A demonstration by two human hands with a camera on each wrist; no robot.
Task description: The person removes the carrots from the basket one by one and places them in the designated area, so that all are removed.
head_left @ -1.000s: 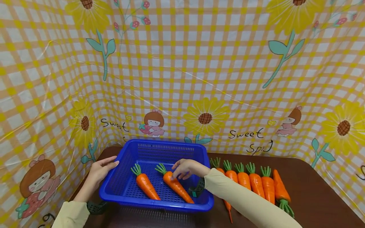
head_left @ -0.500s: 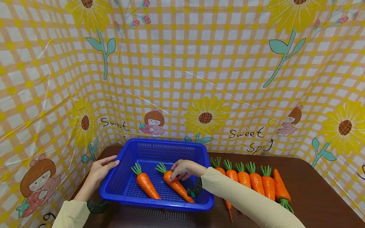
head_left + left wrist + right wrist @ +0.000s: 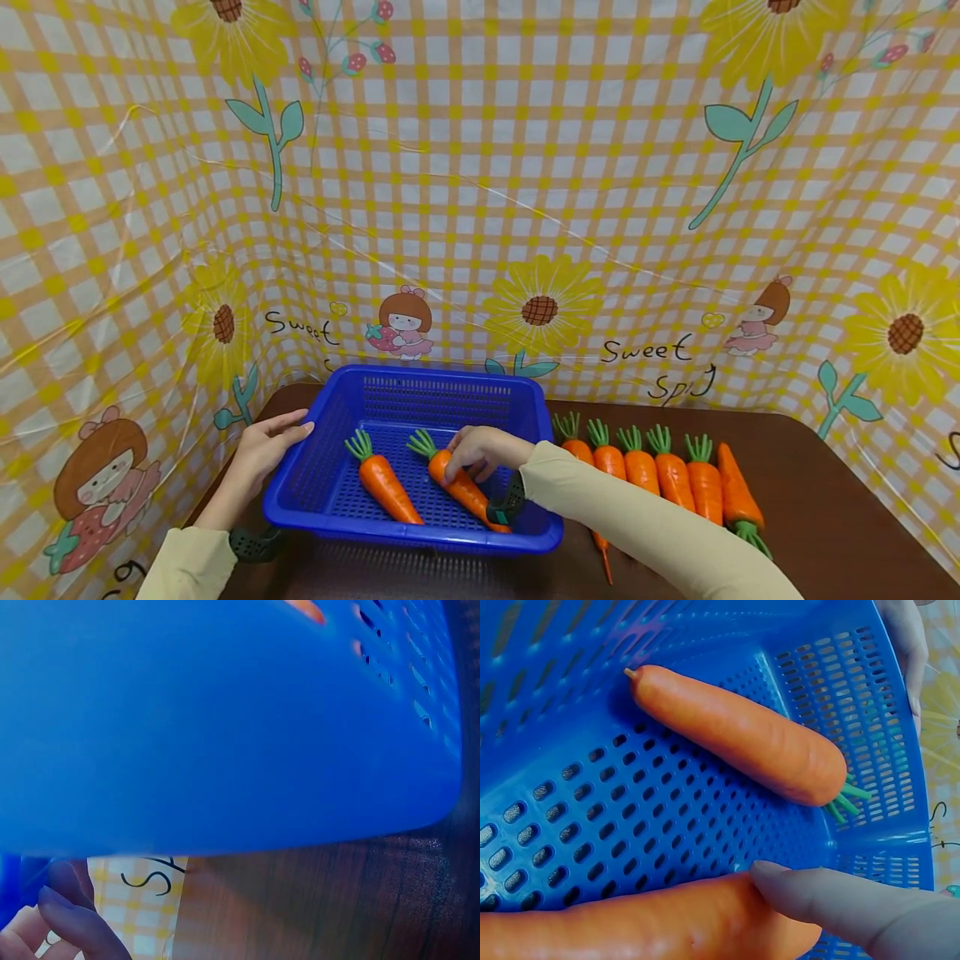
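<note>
A blue perforated plastic basket holds two orange carrots with green tops. My right hand reaches inside and grips the right-hand carrot near its thick end. In the right wrist view the thumb presses on that carrot; the other fingers are hidden there. The second carrot lies to the left on the basket floor, untouched. My left hand rests at the basket's left rim, fingers fairly straight along the outside.
Right of the basket, several carrots lie in a row on the dark brown table, the rightmost with its top towards me. A checked cloth with sunflowers surrounds the table at the back and sides.
My right hand has lowered slightly onto the right-hand carrot, its thumb and fingers closing around it. The left hand and basket have stayed in place.
</note>
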